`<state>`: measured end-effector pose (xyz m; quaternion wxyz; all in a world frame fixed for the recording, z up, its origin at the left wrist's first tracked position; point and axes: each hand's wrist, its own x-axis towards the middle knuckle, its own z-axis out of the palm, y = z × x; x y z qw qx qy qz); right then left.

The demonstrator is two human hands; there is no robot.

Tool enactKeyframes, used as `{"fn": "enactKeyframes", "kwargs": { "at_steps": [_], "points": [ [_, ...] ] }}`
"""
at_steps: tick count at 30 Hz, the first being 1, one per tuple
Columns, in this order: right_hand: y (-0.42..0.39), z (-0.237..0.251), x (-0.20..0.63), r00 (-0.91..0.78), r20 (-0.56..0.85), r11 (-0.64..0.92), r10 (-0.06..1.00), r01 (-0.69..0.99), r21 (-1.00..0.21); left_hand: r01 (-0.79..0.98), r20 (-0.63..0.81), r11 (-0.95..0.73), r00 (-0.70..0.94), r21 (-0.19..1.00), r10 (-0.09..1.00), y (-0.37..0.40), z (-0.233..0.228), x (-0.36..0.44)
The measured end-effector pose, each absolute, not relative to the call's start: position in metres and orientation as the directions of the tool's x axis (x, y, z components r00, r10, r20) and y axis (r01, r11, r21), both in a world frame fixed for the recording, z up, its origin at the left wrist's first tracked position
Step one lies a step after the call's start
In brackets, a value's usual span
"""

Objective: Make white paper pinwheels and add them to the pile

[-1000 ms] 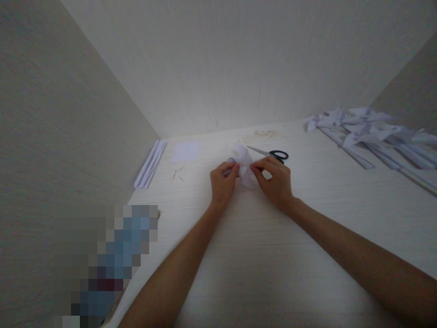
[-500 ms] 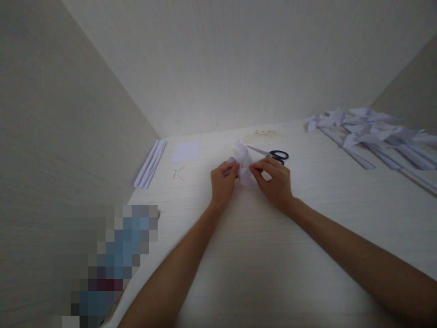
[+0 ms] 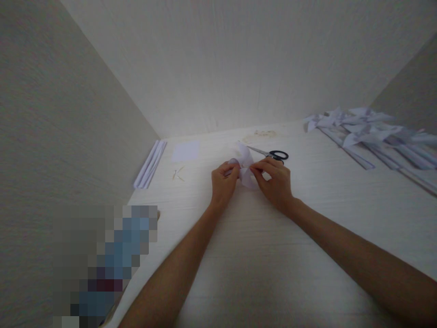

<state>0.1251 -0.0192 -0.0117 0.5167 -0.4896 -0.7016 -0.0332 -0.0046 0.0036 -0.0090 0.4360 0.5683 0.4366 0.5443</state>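
Observation:
A small white folded paper piece (image 3: 245,165) with curled flaps rests on the pale table (image 3: 259,255) in the middle of the view. My left hand (image 3: 222,184) pinches its left side between thumb and fingers. My right hand (image 3: 275,181) pinches its right side, fingertips meeting near the centre of the paper. Both hands rest low on the tabletop. Part of the paper is hidden behind my fingers.
Black-handled scissors (image 3: 273,154) lie just behind my right hand. A white paper square (image 3: 185,151) and a bundle of rolled paper sticks (image 3: 150,164) lie at the left. Small pins (image 3: 178,173) lie nearby. Several finished paper pinwheels (image 3: 372,132) are piled at right. Walls enclose three sides.
Hardly anything differs: my fingers shift slightly on the paper, and the hands stay in the same place.

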Motion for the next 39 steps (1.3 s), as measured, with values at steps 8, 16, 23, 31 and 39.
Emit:
{"fn": "enactKeyframes", "kwargs": {
  "at_steps": [8,16,23,31,39],
  "points": [
    [-0.0189,-0.0115,0.1253,0.030,0.766,0.516,0.642,0.722,-0.461,0.102,0.272,-0.274,0.035,0.956,0.962,0.0032,-0.0075,-0.0050],
    [-0.0193,-0.0117,0.1250,0.054,0.748,0.460,0.661,0.759,-0.461,0.135,0.322,-0.324,0.041,0.936,0.946,0.0022,-0.0088,-0.0040],
    [-0.0174,-0.0132,0.1268,0.044,0.746,0.447,0.665,0.776,-0.444,0.155,0.353,-0.356,0.045,0.922,0.934,0.0017,-0.0090,-0.0043],
    [-0.0171,-0.0126,0.1272,0.048,0.729,0.442,0.683,0.768,-0.464,0.147,0.347,-0.351,0.054,0.925,0.936,0.0027,-0.0108,-0.0040],
    [-0.0182,-0.0120,0.1267,0.052,0.741,0.441,0.669,0.775,-0.453,0.156,0.349,-0.351,0.036,0.923,0.936,0.0025,-0.0100,-0.0035]
  ]
}}
